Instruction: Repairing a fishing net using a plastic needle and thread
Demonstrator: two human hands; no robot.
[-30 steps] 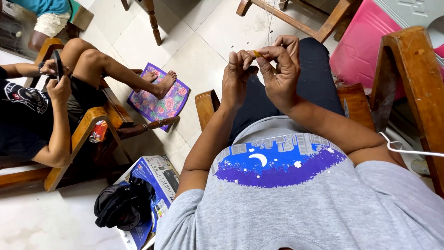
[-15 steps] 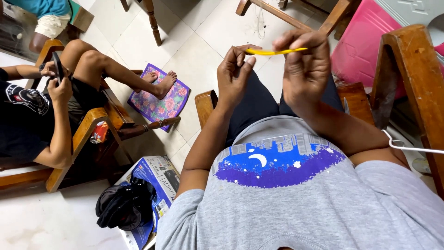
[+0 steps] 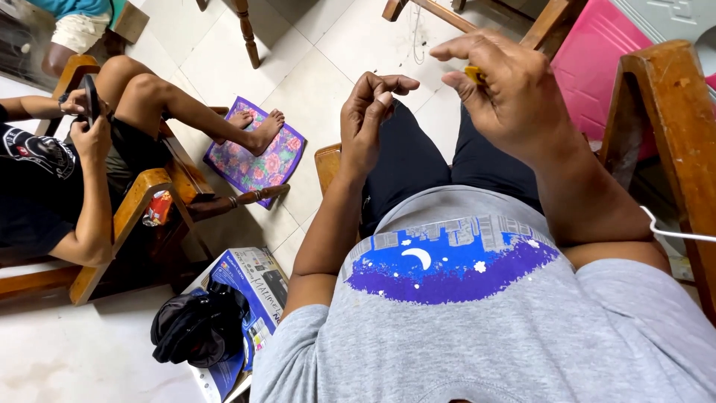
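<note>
I sit in a wooden chair, looking down at my grey shirt and dark trousers. My right hand is raised above my lap, its fingers closed on a small yellow thing, of which only an end shows. My left hand is held up beside it, a little lower and apart from it, fingertips pinched together; I cannot tell whether anything thin is between them.
A person sits in a wooden armchair at the left holding a phone, feet on a flowered mat. A blue box and a black bag lie on the tiled floor. A pink panel stands at the right.
My hands have come apart: the right one has risen and moved right with the yellow thing, now mostly hidden in the fingers. The left hand stayed lower.
</note>
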